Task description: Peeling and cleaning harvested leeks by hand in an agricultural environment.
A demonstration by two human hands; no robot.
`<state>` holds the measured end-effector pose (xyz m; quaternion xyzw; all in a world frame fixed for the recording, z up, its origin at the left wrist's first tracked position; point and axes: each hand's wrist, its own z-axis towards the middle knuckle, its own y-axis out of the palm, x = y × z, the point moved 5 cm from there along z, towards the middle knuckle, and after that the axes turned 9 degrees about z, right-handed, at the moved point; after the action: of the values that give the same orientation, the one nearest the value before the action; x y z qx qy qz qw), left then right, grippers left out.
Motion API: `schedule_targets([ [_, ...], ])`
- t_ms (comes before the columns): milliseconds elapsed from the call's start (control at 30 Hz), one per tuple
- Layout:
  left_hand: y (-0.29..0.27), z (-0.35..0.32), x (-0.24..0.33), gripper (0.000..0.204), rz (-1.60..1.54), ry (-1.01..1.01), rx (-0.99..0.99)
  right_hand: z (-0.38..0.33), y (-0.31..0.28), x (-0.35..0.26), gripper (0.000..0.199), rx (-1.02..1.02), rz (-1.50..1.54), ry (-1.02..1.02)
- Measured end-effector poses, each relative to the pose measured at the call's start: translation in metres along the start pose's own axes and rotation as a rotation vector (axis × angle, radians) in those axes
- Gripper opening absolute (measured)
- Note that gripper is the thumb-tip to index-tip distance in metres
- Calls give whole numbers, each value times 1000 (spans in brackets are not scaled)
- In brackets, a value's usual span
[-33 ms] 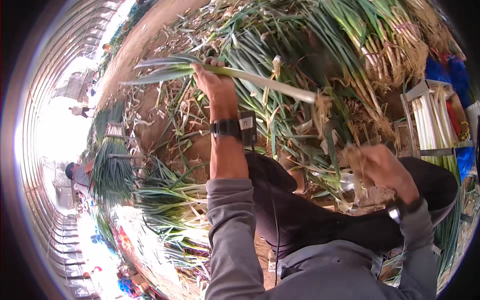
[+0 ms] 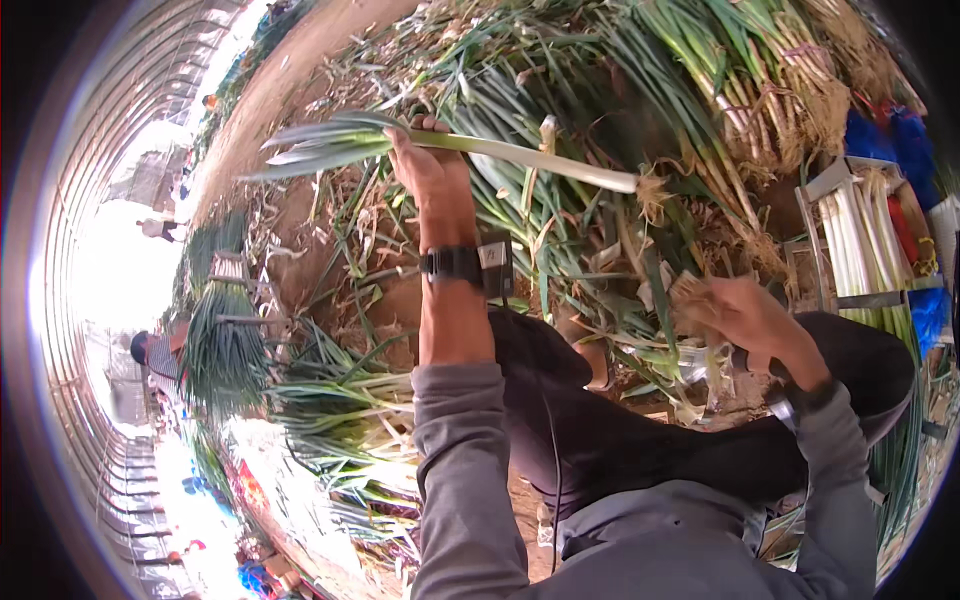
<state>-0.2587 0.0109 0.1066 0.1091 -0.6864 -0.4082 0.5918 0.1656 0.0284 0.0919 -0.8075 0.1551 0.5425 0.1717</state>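
A long-onion stalk (image 2: 540,158), white at the root end and green at the leaves, lies across my left hand (image 2: 430,165). My left fingers are closed around it where the white turns green. Its leaves point left, and its white end with a tuft of tan roots (image 2: 651,197) points right. Lower right, my right hand (image 2: 745,318) is closed on a stringy tan scrap (image 2: 692,300); motion blur hides its exact kind. That hand is apart from the stalk, above my right knee. Under both hands spreads a heap of long onions (image 2: 510,215).
Tied onion bundles with roots (image 2: 790,100) lie at the far right. A metal-framed holder (image 2: 805,225) with clean white stalks stands right of my knee. More onions (image 2: 345,400) lie at left, near another person (image 2: 160,352). Leaf scraps (image 2: 320,200) litter the soil.
The stalk in my left hand has turned a little, and its roots now spread out beyond its end instead of hanging. My right hand has shifted slightly up and left.
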Motion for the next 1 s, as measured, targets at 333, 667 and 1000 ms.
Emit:
schedule_targets([
  [333, 48, -75, -57, 33, 93, -245, -358, 115, -1, -3, 38, 270, 672, -411],
  [667, 80, -145, -134, 18, 260, -584, -725, 154, -19, -48, 12, 273, 1309, -729],
  [1000, 103, -172, -152, 52, 435, -730, -814, 107, -103, -29, 16, 490, 1195, -810],
])
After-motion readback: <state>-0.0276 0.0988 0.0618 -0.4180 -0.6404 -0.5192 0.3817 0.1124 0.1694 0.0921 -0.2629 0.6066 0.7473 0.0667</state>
